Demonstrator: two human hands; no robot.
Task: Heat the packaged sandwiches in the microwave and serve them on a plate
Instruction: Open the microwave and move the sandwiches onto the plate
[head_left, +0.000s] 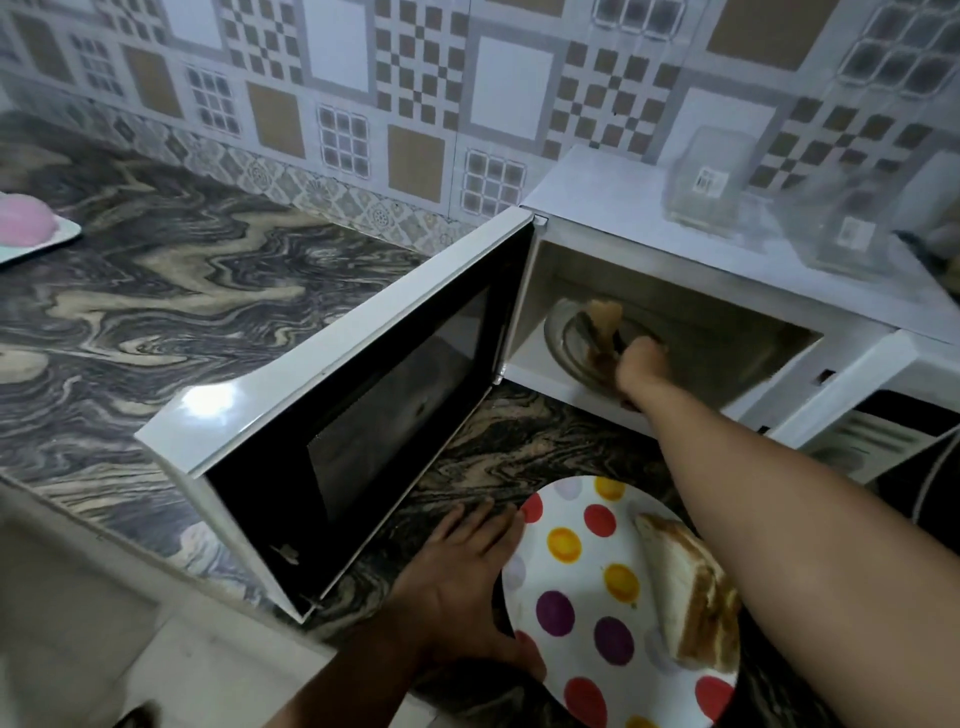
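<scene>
The step in hand looks like the serving stage — moving heated sandwiches from the oven to the plate. The white microwave with its black-windowed door swung wide open sits at about two o'clock on the swirled grey-and-cream stone counter. The right hand reaches into the cavity over the round glass turntable; its fingers seem closed on a pale toasted sandwich piece that stands tilted up off the glass, though blur hides the exact hold.

At about five o'clock, in front of the oven, the white round plate with red, yellow and purple dots rests at the counter's edge. One toasted triangular sandwich half already lies on its right side, partly under the reaching forearm. The left hand lies spread flat, fingers open, against the plate's left rim with the thumb under its near edge — steadying it rather than lifting, as far as can be judged.

On top of the oven, at one o'clock, stand clear plastic containers, likely the emptied packaging.

The next move calls for drawing the piece out clear of the door frame and setting it on the plate's bare left portion, beside the first half.
</scene>
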